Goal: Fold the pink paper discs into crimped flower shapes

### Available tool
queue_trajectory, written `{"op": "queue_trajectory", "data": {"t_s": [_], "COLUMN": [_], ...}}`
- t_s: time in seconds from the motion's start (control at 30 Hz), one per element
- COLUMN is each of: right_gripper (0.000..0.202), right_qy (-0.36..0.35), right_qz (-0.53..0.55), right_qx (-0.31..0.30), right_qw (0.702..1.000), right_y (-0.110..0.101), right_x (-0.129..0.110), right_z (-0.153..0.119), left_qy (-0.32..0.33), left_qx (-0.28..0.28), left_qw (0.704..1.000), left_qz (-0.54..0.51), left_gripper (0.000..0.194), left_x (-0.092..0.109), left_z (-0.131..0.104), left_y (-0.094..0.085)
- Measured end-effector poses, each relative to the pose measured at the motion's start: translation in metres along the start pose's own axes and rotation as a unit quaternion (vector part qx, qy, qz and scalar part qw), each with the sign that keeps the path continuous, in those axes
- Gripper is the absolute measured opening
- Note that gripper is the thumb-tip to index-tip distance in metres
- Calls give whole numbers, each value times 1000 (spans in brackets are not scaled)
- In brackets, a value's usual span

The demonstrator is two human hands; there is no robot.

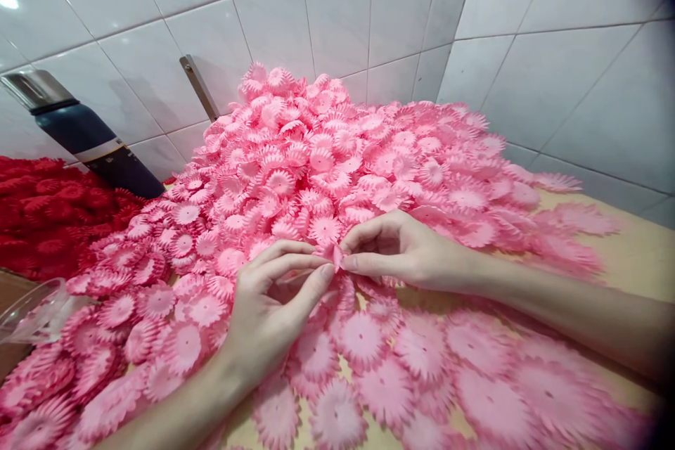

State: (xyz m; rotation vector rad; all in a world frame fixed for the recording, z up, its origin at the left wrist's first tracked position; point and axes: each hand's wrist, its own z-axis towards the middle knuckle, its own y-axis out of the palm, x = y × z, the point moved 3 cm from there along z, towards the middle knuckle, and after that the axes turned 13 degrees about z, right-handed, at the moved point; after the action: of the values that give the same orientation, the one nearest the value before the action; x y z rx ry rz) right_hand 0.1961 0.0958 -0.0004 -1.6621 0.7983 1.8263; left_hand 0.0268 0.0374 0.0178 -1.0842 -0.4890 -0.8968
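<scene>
My left hand and my right hand meet in the middle of the view, above a spread of pink fabric flower pieces. Between their fingertips is one small pink flower piece, folded or bunched, pinched from both sides. Fingers partly cover it, so its full shape is hidden. Flat round pieces with fringed edges and a small centre hole, such as this pink flower piece, lie just below my hands. Behind my fingers rises a large heap of pink flower pieces.
A dark blue bottle with a metal cap stands at the left, beside a heap of red pieces. A clear plastic container sits at the left edge. The yellowish tabletop meets a tiled wall. A metal strip leans there.
</scene>
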Motion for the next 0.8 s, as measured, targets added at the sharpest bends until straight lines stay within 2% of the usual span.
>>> {"op": "queue_trajectory", "data": {"t_s": [0.27,0.47,0.8], "right_gripper": [10,10,12], "right_qy": [-2,-5,17], "right_qz": [-1,-17,15], "right_qx": [-14,-3,-18], "right_qw": [1000,1000,1000], "right_y": [0,-1,0], "right_x": [-1,-1,1], "right_z": [1,1,0], "left_qy": [-22,-1,-5], "left_qx": [-12,-28,-27], "left_qw": [1000,1000,1000], "left_qz": [-16,6,-11], "left_gripper": [8,13,8], "left_x": [-3,-8,-6], "left_z": [-1,-2,-2], "left_y": [2,2,5]}}
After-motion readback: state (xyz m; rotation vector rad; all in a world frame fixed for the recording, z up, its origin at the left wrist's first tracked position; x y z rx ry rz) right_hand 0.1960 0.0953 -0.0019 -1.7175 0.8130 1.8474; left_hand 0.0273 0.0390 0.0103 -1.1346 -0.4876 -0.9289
